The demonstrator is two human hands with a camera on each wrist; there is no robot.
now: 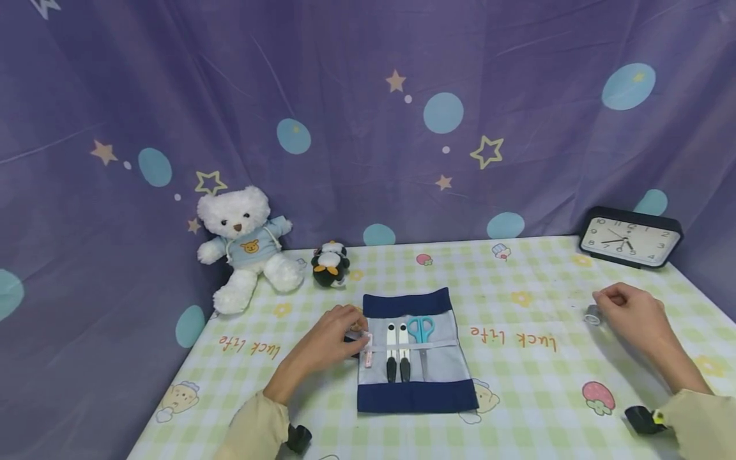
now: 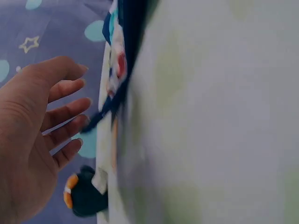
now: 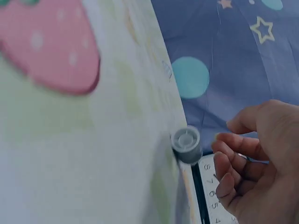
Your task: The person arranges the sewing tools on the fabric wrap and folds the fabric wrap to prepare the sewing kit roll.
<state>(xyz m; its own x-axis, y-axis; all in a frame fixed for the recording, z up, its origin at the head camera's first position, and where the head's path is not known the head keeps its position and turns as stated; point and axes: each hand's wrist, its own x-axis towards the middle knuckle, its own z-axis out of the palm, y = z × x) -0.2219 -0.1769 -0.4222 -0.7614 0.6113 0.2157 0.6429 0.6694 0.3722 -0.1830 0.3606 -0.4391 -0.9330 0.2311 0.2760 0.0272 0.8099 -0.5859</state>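
A navy-edged fabric roll-up case [image 1: 416,397] lies unrolled on the table. Under its pale elastic band sit scissors with light-blue handles [image 1: 421,329], two white tools with black ends [image 1: 404,354] and a slim pink-and-white item [image 1: 368,350]. At the case's left edge is my left hand [image 1: 324,338], its fingers loosely bent; in the left wrist view a dark blue strap [image 2: 100,116] reaches close to the fingertips, and contact is unclear. My right hand [image 1: 635,316] is beside a small grey cylinder with a ringed end [image 3: 186,142]. Its fingers are loosely curled, apart from the cylinder.
A white teddy bear [image 1: 253,249] in a blue hoodie sits at the back left, with a small penguin plush [image 1: 330,263] beside it. A black-framed clock [image 1: 629,237] stands at the back right. Checked cloth [image 1: 529,383] covers the table; a purple curtain [image 1: 356,185] hangs behind.
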